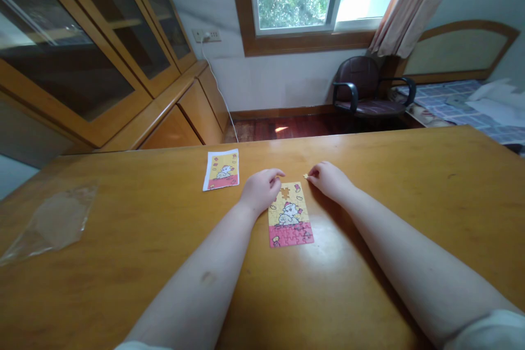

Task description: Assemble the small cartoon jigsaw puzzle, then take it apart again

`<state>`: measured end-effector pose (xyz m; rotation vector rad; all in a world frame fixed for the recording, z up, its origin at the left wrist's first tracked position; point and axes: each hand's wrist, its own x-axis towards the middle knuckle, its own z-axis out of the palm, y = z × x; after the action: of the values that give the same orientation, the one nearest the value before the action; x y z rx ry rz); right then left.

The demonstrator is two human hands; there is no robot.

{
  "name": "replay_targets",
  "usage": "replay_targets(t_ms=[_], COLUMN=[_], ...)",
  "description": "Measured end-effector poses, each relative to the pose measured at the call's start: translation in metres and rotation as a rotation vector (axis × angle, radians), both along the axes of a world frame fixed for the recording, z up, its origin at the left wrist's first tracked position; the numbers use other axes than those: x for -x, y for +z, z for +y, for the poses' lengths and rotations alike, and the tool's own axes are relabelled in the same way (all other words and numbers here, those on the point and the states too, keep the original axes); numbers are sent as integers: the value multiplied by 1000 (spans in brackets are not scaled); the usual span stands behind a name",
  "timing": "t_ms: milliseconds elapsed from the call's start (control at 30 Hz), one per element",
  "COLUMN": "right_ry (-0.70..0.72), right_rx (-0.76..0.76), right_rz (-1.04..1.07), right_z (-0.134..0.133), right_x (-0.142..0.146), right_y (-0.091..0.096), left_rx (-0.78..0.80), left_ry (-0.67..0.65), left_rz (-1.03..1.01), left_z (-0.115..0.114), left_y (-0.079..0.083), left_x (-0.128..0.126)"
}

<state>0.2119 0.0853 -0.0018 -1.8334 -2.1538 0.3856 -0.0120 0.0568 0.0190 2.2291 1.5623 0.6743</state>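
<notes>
A jigsaw puzzle (289, 232) lies flat on the wooden table, yellow above and pink below, with white cartoon animals in the middle. Near its top there is a gap where bare wood shows through. My left hand (262, 188) rests over the puzzle's upper left corner, its fingers bent and a little apart, with nothing visible in them. Just off the upper right corner, my right hand (328, 178) pinches a small yellow puzzle piece (305, 176) between thumb and fingertips. A printed picture card (222, 181) with the same design lies left of my left hand.
A clear plastic bag (57, 219) lies on the table (143, 284) at the left. Beyond the far edge stand a glass-fronted cabinet (164, 90), a dark armchair (363, 85) and a bed (447, 98). A white cord (219, 87) hangs from the wall socket.
</notes>
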Motion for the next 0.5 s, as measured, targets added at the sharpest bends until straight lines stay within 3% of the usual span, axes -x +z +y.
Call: replay_targets(t_ms=[233, 500], right_ry=[85, 61], right_rx=[44, 66], right_rz=[27, 208], right_z=[-4, -9], right_x=[4, 9], right_y=[3, 14], left_rx=[23, 5], left_ry=[-2, 6], left_rz=[-5, -47], left_z=[0, 2], left_y=[0, -4], left_x=[1, 2])
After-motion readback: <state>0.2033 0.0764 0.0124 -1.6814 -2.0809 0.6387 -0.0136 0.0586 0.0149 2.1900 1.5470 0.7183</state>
